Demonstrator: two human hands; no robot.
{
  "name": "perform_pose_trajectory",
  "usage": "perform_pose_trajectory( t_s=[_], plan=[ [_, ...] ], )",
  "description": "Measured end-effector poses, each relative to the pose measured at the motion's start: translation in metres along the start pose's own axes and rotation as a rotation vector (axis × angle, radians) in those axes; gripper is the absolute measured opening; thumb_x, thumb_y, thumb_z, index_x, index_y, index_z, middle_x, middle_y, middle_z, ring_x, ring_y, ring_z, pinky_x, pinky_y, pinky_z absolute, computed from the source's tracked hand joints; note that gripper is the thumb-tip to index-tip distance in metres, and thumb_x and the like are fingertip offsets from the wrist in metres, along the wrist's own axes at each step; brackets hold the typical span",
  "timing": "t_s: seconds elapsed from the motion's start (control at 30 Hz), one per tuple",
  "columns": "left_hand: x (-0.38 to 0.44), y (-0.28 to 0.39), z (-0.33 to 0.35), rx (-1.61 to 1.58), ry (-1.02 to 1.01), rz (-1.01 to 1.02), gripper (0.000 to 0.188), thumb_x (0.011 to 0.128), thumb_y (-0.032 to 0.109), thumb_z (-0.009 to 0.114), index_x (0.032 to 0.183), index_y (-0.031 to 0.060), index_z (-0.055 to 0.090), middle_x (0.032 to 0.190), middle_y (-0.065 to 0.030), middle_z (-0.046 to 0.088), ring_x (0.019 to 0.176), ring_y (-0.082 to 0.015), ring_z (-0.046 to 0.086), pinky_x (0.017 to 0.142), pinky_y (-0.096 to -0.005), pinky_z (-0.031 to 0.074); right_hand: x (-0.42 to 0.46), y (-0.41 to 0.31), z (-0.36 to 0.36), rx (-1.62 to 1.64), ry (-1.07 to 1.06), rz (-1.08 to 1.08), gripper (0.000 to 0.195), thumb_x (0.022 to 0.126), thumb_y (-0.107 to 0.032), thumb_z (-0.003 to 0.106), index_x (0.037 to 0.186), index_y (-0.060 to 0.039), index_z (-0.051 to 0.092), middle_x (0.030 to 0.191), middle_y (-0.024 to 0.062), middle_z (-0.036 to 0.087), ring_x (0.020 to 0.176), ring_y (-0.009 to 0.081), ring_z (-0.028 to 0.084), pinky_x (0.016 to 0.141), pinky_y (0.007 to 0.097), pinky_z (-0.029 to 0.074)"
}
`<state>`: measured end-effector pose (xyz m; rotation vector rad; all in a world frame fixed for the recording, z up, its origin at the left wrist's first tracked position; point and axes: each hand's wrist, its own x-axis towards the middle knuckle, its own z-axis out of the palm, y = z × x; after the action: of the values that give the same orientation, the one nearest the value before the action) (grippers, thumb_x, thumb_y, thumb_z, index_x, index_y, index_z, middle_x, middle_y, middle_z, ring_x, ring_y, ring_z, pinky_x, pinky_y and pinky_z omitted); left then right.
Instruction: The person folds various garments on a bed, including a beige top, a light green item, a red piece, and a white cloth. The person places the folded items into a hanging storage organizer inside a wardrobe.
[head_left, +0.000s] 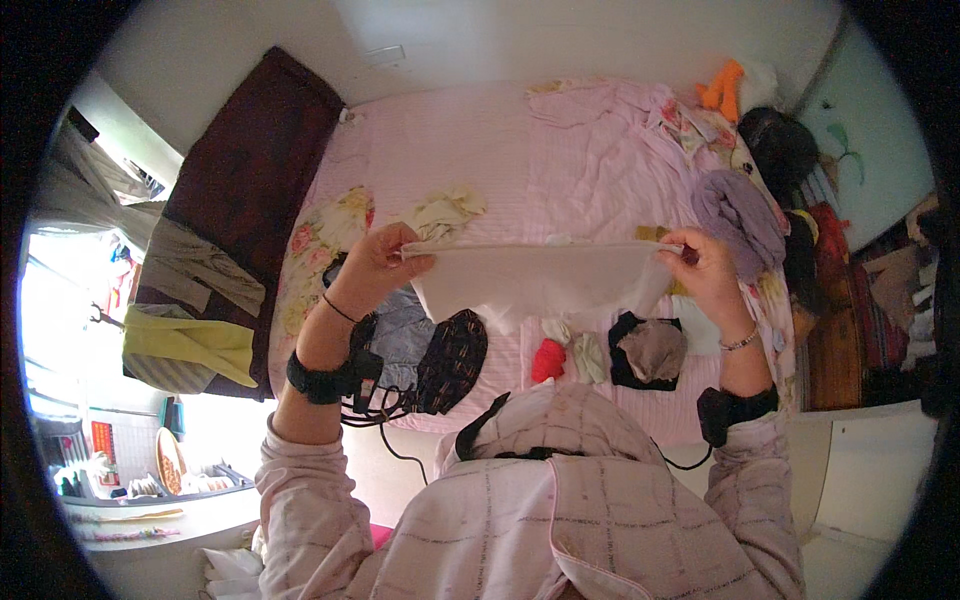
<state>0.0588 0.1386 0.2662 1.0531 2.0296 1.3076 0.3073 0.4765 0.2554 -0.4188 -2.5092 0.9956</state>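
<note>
A thin white cloth (540, 277) is stretched out between my two hands, its folded upper edge nearly straight and its lower part hanging loose. My left hand (386, 259) pinches the left end of that edge between thumb and fingers. At the other end, my right hand (694, 259) grips the corner in the same way. Beneath the cloth is a bed with a pink striped sheet (450, 142). Just beyond my left hand lies a crumpled cream cloth (450, 210). Below it are a grey-blue garment (401, 337) and a dark patterned garment (452, 360).
Nearer me lie a red rolled cloth (549, 361), a pale green one (589, 356) and a brown cloth on a black one (651, 351). A purple-grey blanket (739, 217) is bunched at right. The dark headboard (247, 150) stands left, with a yellow-green cloth (191, 341) over it.
</note>
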Motion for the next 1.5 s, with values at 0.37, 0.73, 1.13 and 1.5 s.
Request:
perform_pose_trajectory(
  t_s=[0.37,0.73,1.13,1.5],
  plan=[
    [0.049,-0.084,0.042,-0.221,0.392,-0.18,0.029,0.089,0.025,0.058,0.102,-0.0014,0.055,0.084,-0.0034,0.062,0.07,-0.0112,0.056,0.059,-0.0295,0.046,0.055,0.047,0.083,0.239,0.092,0.103,0.021,0.084,-0.02,0.062,0.087,0.0001,0.055,0.074,0.0007,0.055,0.066,0.0116,0.05,0.06,0.0279,0.042],
    [0.076,-0.042,0.141,-0.063,0.674,0.208,0.032,0.089,0.027,0.057,0.093,-0.0027,0.046,0.073,-0.0159,0.055,0.065,-0.022,0.053,0.058,-0.0346,0.043,0.049,-0.066,0.166,0.312,0.318,-0.174,0.019,0.083,-0.014,0.06,0.095,0.001,0.057,0.075,0.0116,0.058,0.068,0.0195,0.057,0.061,0.0319,0.046],
    [0.054,-0.006,0.108,-0.672,0.321,0.06,0.019,0.093,0.016,0.05,0.104,0.0012,0.053,0.088,0.0001,0.058,0.08,-0.0078,0.053,0.069,-0.0223,0.045,0.041,-0.071,0.134,0.959,-0.164,0.006,0.044,0.086,-0.006,0.056,0.128,-0.0024,0.042,0.114,0.0081,0.057,0.101,0.0133,0.055,0.086,0.028,0.046],
    [0.03,0.032,0.063,-0.3,-0.148,-0.076,0.026,0.092,0.018,0.053,0.113,0.0017,0.053,0.096,-0.0015,0.059,0.085,-0.0087,0.055,0.073,-0.0236,0.047,0.052,-0.056,0.101,0.464,-0.659,-0.257,0.053,0.074,-0.025,0.074,0.117,-0.0012,0.054,0.104,0.0094,0.062,0.091,0.0142,0.058,0.075,0.0299,0.049]
  ],
)
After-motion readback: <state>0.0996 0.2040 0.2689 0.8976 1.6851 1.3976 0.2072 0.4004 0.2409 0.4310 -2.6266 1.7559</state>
